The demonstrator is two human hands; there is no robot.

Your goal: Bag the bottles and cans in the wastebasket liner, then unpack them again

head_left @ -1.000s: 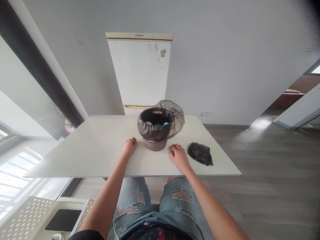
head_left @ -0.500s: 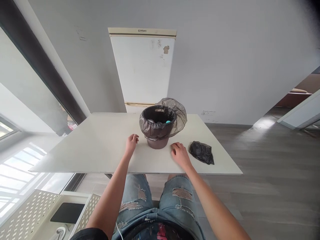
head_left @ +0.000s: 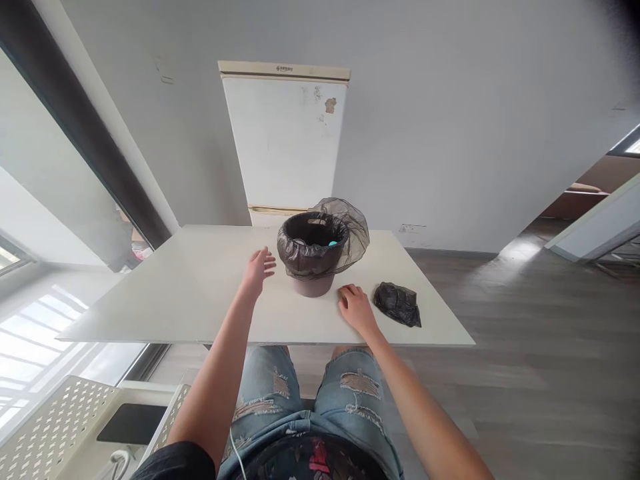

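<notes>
A brownish trash can (head_left: 314,287) stands upright on the table, lined with a thin black garbage bag (head_left: 313,259) folded over its rim. Part of the bag puffs out at the back right. Inside, something turquoise (head_left: 333,244) and a clear rounded item show; the rest is hidden in the dark. My left hand (head_left: 259,270) is raised just left of the can, fingers apart and nothing in it. On the tabletop, my right hand (head_left: 356,308) rests with loosely bent fingers near the can's base. To its right lies a crumpled black plastic bag (head_left: 397,304).
The white table (head_left: 165,293) has its front edge close to my legs. Behind it a white refrigerator (head_left: 285,140) stands against the grey wall. At lower left is a cream rack with perforated sides (head_left: 60,417), holding a dark flat item (head_left: 133,424) and a white cable.
My left hand has lifted and moved slightly up and left, its fingers spreading from a loose curl. The right hand stays resting on the table. The view has shifted slightly.
</notes>
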